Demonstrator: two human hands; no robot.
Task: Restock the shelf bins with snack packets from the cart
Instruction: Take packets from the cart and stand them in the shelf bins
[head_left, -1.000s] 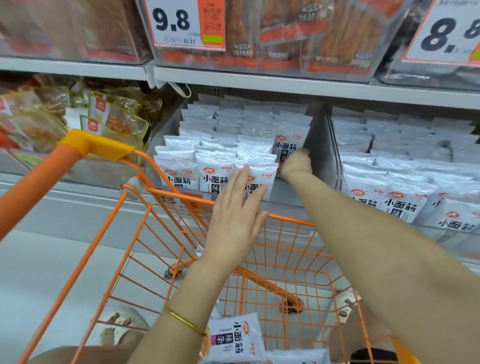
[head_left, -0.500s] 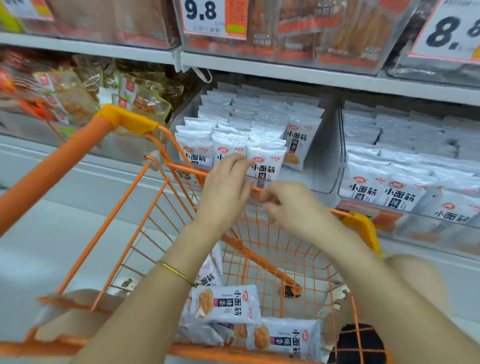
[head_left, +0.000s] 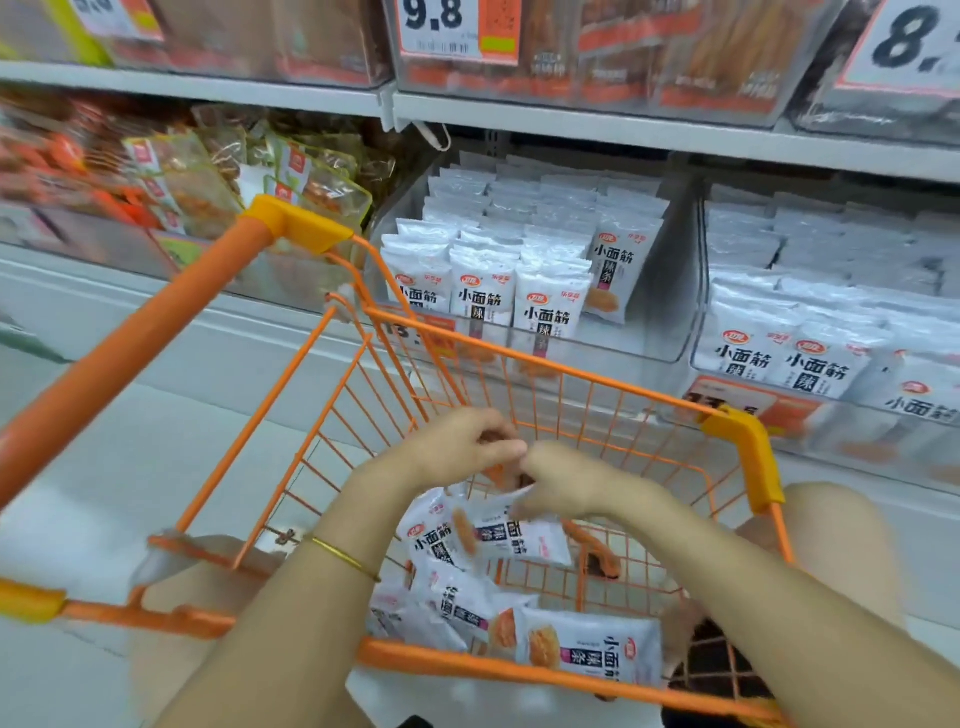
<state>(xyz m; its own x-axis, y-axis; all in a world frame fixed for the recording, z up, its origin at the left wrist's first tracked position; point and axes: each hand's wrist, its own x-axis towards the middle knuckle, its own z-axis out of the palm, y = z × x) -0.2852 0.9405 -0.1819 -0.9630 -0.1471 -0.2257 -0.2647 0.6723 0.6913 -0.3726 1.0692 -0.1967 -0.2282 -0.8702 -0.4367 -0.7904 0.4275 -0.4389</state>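
Both my hands are down inside the orange wire cart (head_left: 566, 370), fingertips meeting over its load. My right hand (head_left: 569, 486) pinches the top edge of a white snack packet (head_left: 519, 538) with black characters, which hangs tilted just under it. My left hand (head_left: 457, 449), a gold bangle on its wrist, has curled fingers beside the right one; blur hides whether it grips the packet. Several more white packets (head_left: 589, 649) lie on the cart floor. The clear shelf bin (head_left: 657, 332) straight ahead holds rows of the same packets (head_left: 545, 312), with a gap at its right side.
A second clear bin (head_left: 698, 291) to the right is packed with matching white packets (head_left: 808, 366). Left of the cart handle (head_left: 130, 343), a bin holds brown and orange snack bags (head_left: 176, 192). An upper shelf (head_left: 623, 132) carries price cards and more goods.
Both hands came back from the shelf bin, met above the cart rim, then dropped into the basket onto a packet. The camera tilted downward.
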